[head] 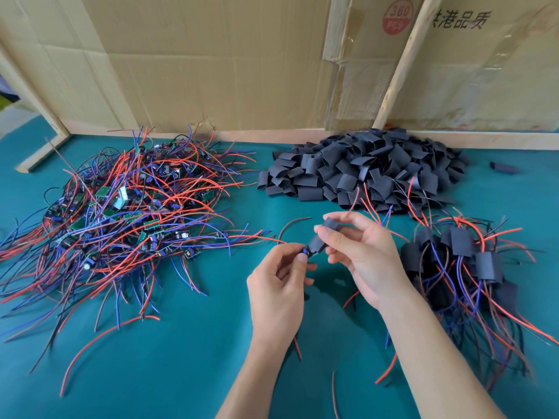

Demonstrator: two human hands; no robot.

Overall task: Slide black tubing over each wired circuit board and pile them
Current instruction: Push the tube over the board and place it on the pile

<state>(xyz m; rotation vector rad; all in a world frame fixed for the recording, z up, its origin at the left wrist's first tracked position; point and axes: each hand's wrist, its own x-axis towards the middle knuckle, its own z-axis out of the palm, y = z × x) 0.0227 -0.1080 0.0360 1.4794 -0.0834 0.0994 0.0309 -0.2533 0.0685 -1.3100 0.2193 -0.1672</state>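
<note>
1. I saw my left hand (pixel 279 272) pinching the end of a wired circuit board (pixel 305 251), its grip clenched on the part not yet covered, just above the green surface (pixel 187 352).
2. My right hand (pixel 357 252) held a black tubing piece (pixel 320 238) between thumb and fingers, its grip grasping the sleeve, already partly over the board.
3. I judged the sleeving step half done: the next move called for pushing the tubing fully along while the left hand steadied the wires.
4. Afterwards it belonged on the finished pile (pixel 462 261) at right, between the loose tubing heap (pixel 366 167) and me; the unsleeved boards (pixel 127 207) lay left.
</note>
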